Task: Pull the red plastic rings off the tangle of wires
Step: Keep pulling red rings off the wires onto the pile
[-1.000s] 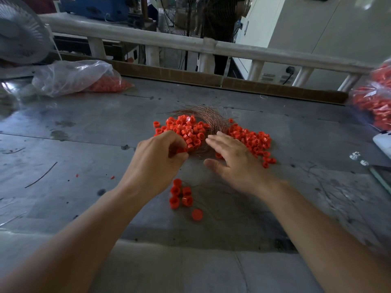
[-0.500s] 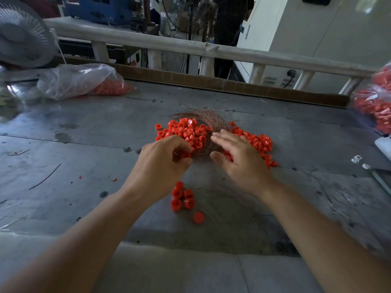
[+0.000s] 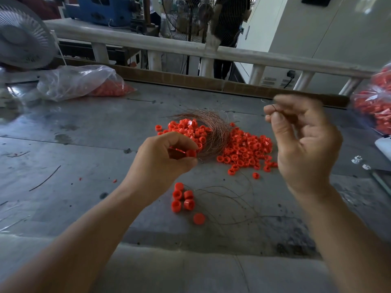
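- In the middle of the grey metal table sits the tangle of wires. It's thin coppery stuff curled up into a kind of nest.
- Red rings are piled on both sides of it. There's a tight heap on its left edge, partly lying on the strands, and a wider scatter on its right that spreads toward the near side.
- The left hand is down low at the near-left edge of the tangle, fingers curled in. Thumb and fingertips are pinching a single red ring.
- The right hand is up off the table, to the right of the scatter, and pretty blurry. Thumb and forefinger are pressed together on a thin wire, with the other fingers loosely curled. I can't tell where that wire runs from there.
- Closer in, between the two forearms, a small cluster of loose rings lies well apart from the heaps. One of them sits a bit off on the near side.
- A few loose strands loop across the table just right of that cluster.
- At the far left there's a clear plastic bag with red rings inside, and a second bag at the right edge.
- A fan stands in the far-left corner, and a white railing runs along the back.
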`<state>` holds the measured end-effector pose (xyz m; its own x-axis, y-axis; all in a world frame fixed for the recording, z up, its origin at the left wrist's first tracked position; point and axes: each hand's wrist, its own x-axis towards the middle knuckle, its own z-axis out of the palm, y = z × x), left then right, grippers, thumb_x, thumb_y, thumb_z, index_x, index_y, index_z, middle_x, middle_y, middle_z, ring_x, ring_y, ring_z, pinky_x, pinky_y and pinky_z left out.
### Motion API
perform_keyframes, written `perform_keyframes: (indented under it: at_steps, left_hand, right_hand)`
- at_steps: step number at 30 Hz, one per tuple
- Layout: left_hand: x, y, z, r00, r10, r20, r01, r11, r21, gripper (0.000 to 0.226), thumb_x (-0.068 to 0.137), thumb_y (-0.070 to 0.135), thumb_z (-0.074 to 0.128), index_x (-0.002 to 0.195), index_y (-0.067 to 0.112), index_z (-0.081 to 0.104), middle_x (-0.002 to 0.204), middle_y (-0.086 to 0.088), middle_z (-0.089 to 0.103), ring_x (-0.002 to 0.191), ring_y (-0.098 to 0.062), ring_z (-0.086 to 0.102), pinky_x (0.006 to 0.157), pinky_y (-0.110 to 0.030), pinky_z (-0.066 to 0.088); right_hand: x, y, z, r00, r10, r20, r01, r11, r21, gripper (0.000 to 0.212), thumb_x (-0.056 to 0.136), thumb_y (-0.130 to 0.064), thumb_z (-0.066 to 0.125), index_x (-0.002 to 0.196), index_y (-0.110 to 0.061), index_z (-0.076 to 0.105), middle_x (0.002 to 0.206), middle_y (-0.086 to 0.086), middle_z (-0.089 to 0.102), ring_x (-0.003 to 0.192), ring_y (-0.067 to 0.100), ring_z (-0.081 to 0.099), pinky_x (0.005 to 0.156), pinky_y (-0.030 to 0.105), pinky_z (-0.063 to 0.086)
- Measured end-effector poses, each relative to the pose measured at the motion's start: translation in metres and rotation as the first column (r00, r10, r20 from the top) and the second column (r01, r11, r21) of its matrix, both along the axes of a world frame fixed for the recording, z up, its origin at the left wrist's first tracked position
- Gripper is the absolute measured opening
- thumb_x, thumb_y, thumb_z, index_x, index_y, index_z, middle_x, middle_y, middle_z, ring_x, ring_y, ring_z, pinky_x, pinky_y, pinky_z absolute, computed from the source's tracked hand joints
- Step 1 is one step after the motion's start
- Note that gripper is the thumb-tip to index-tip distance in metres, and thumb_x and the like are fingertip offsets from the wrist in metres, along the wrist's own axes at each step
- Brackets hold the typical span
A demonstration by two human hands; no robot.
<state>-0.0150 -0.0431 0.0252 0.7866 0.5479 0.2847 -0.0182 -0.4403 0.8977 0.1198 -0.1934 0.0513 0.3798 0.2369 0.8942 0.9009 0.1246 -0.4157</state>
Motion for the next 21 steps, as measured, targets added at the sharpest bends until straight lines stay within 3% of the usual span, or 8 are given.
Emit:
perform_keyframes:
  at_steps: [3, 5, 8, 12, 17, 21]
  left_hand:
    - [-0.001, -0.002, 0.004, 0.996, -0.063, 0.067, 0.071, 0.99, -0.125, 0.029, 0.064, -0.002, 0.075, 0.075, 0.023, 0.068, 0.072, 0.004, 0.07, 0.062, -0.011, 0.065, 0.066, -0.023, 0.056]
    - [-0.002, -0.004, 0.005, 0.987, -0.106, 0.122, 0.13, 0.969, -0.21, 0.026, 0.055, 0.006, 0.075, 0.075, 0.023, 0.07, 0.075, 0.003, 0.072, 0.068, -0.013, 0.068, 0.067, -0.02, 0.054]
    - [-0.002, -0.005, 0.006, 0.966, -0.16, 0.204, 0.22, 0.92, -0.324, 0.028, 0.052, 0.009, 0.068, 0.078, 0.018, 0.071, 0.077, -0.002, 0.073, 0.075, -0.014, 0.07, 0.069, -0.018, 0.053]
    - [-0.003, -0.003, 0.008, 0.946, -0.187, 0.265, 0.28, 0.883, -0.378, 0.029, 0.056, 0.002, 0.065, 0.083, 0.01, 0.07, 0.08, -0.007, 0.073, 0.076, -0.017, 0.07, 0.068, -0.019, 0.054]
    - [-0.005, -0.003, 0.009, 0.946, -0.192, 0.263, 0.287, 0.871, -0.399, 0.032, 0.055, 0.002, 0.065, 0.086, 0.009, 0.069, 0.082, -0.009, 0.073, 0.078, -0.018, 0.07, 0.071, -0.021, 0.055]
    - [-0.006, -0.003, 0.009, 0.94, -0.207, 0.271, 0.312, 0.845, -0.434, 0.036, 0.053, 0.005, 0.067, 0.088, 0.01, 0.072, 0.084, -0.01, 0.073, 0.076, -0.017, 0.069, 0.068, -0.02, 0.054]
  right_hand:
    - [-0.007, 0.001, 0.0, 0.997, 0.031, 0.077, -0.022, 0.992, -0.121, 0.014, 0.086, -0.004, 0.058, 0.096, -0.015, 0.059, 0.084, -0.001, 0.058, 0.073, 0.015, 0.06, 0.067, 0.022, 0.047]
    - [-0.015, 0.007, -0.005, 0.998, 0.06, 0.025, -0.053, 0.973, -0.223, 0.016, 0.085, -0.007, 0.06, 0.095, -0.018, 0.06, 0.082, 0.001, 0.056, 0.069, 0.016, 0.058, 0.064, 0.023, 0.047]
    - [-0.023, 0.014, -0.013, 0.996, 0.069, -0.064, -0.086, 0.944, -0.319, 0.018, 0.083, -0.008, 0.059, 0.097, -0.019, 0.06, 0.079, -0.01, 0.053, 0.072, 0.004, 0.056, 0.068, 0.015, 0.046]
    - [-0.025, 0.015, -0.014, 0.998, 0.049, -0.044, -0.061, 0.927, -0.369, 0.008, 0.081, -0.01, 0.061, 0.085, -0.008, 0.067, 0.078, -0.015, 0.052, 0.073, -0.004, 0.052, 0.068, 0.008, 0.042]
    - [-0.029, 0.016, -0.014, 0.993, 0.056, -0.105, -0.093, 0.917, -0.389, 0.01, 0.08, -0.016, 0.06, 0.08, -0.008, 0.065, 0.075, -0.016, 0.051, 0.069, 0.002, 0.053, 0.061, 0.02, 0.048]
    - [-0.029, 0.015, -0.013, 0.995, 0.059, -0.075, -0.083, 0.917, -0.39, 0.007, 0.08, -0.017, 0.061, 0.077, -0.011, 0.062, 0.073, -0.016, 0.05, 0.066, 0.003, 0.051, 0.059, 0.017, 0.046]
